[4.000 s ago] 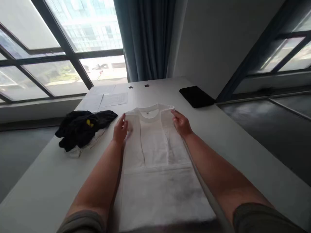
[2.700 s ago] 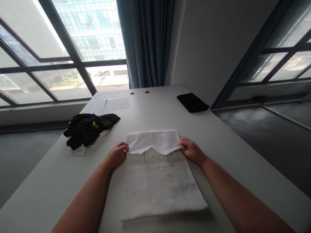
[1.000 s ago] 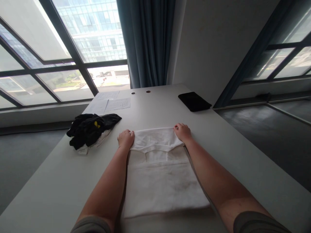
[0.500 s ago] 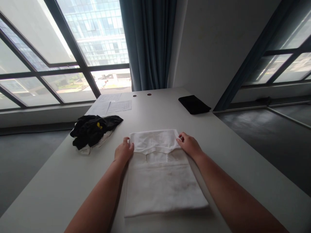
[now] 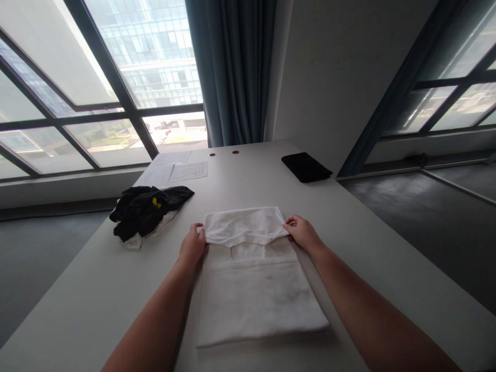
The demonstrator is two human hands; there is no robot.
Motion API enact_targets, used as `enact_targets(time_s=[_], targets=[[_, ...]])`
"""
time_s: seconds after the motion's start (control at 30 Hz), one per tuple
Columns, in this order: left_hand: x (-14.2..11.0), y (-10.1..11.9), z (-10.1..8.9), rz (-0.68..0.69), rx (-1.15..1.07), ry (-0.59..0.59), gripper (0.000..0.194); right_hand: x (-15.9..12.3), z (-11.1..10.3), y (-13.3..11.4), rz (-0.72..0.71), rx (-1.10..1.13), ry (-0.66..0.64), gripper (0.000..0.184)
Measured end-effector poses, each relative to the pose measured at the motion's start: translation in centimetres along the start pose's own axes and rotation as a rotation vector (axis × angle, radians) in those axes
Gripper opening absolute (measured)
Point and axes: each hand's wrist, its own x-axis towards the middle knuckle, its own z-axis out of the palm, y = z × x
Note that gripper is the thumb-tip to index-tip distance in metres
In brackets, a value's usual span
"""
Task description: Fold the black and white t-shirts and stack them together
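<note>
A white shirt (image 5: 258, 299) lies flat and folded into a long shape on the table in front of me. Its far end is turned over toward me as a flap, and what looks like the neckline runs along the flap's near edge. My left hand (image 5: 191, 247) pinches the left side of this flap between thumb and fingers. On the opposite side, my right hand (image 5: 304, 232) is closed on the flap's right edge, fingertips together. Some fingers of both hands are partly hidden.
To the left, a crumpled black garment (image 5: 141, 212) with a yellow spot lies over pale cloth. A folded black cloth (image 5: 306, 167) rests at the far right of the white table (image 5: 240, 183). Paper sheets (image 5: 189, 171) lie near the window, and two round holes sit at the back.
The fingers of my right hand have closed more tightly on the flap's edge. My left hand has shifted slightly down, and the flap looks smoother. The view has moved a little.
</note>
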Motion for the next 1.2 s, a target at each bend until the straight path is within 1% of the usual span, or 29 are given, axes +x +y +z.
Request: enact_targets(time_s=[0.07,0.1,0.13,0.17,0.23,0.3,0.37,0.43,0.5,0.57,0.6,0.63,0.67,0.7,0.73,0.77,0.83,0.9,0.97,1.1,1.2], targets=[[0.1,0.0,0.0,-0.006,0.011,-0.029,0.039,0.2,-0.1,0.0,0.116,0.083,-0.082,0.015],[0.0,0.1,-0.1,0.000,0.058,-0.036,0.040,0.2,-0.2,-0.1,0.134,0.060,-0.107,0.015],[-0.1,0.2,-0.1,0.008,0.128,-0.042,0.042,0.1,-0.3,-0.2,0.113,-0.012,-0.123,0.014],[-0.2,0.4,-0.1,0.020,0.207,-0.048,0.044,0.0,-0.5,-0.4,0.061,-0.122,-0.123,0.014],[-0.6,0.8,-0.1,0.035,0.338,-0.073,0.047,-0.2,-0.7,-0.8,-0.078,-0.390,-0.088,0.021],[-0.9,1.1,-0.3,0.034,0.403,-0.105,0.049,-0.4,-0.9,-1.1,-0.179,-0.589,-0.060,0.028],[-1.1,1.2,-0.6,0.029,0.439,-0.107,0.054,-0.6,-1.1,-1.2,-0.219,-0.669,-0.073,0.031],[-1.2,1.3,-1.0,0.055,0.462,-0.052,0.058,-0.6,-1.4,-1.4,-0.242,-0.711,-0.047,0.032],[-1.3,1.5,-1.3,0.153,0.474,0.070,0.057,-0.7,-1.4,-1.9,-0.306,-0.737,0.079,0.032],[-1.1,2.2,-1.0,0.304,0.460,0.177,0.050,-0.6,-0.9,-2.9,-0.447,-0.712,0.217,0.027],[-0.9,2.7,-0.5,0.381,0.445,0.201,0.048,-0.5,-0.4,-3.4,-0.541,-0.679,0.243,0.025],[-0.7,3.3,0.0,0.444,0.426,0.202,0.048,-0.3,0.3,-4.0,-0.631,-0.643,0.232,0.024],[-0.4,3.9,0.8,0.491,0.409,0.186,0.049,-0.1,1.2,-4.5,-0.705,-0.616,0.189,0.026],[-0.1,4.4,1.6,0.520,0.399,0.155,0.051,0.1,2.1,-4.8,-0.750,-0.605,0.125,0.030],[0.2,4.8,2.4,0.527,0.397,0.111,0.053,0.3,3.0,-5.0,-0.759,-0.617,0.054,0.037],[0.5,5.0,3.1,0.516,0.398,0.057,0.056,0.6,3.8,-5.0,-0.734,-0.647,-0.021,0.045],[1.1,5.1,4.3,0.480,0.398,-0.049,0.060,1.2,5.1,-4.7,-0.630,-0.727,-0.159,0.057],[1.6,4.8,4.9,0.451,0.388,-0.103,0.062,1.7,5.7,-4.1,-0.536,-0.780,-0.249,0.063],[1.8,4.5,5.1,0.436,0.378,-0.106,0.063,2.0,5.8,-3.6,-0.501,-0.791,-0.277,0.063],[2.0,4.3,5.1,0.423,0.371,-0.098,0.062,2.2,5.8,-3.3,-0.491,-0.761,-0.274,0.062],[1.7,4.3,4.7,0.455,0.357,-0.108,0.061,2.2,5.3,-3.2,-0.532,-0.668,-0.270,0.059]])
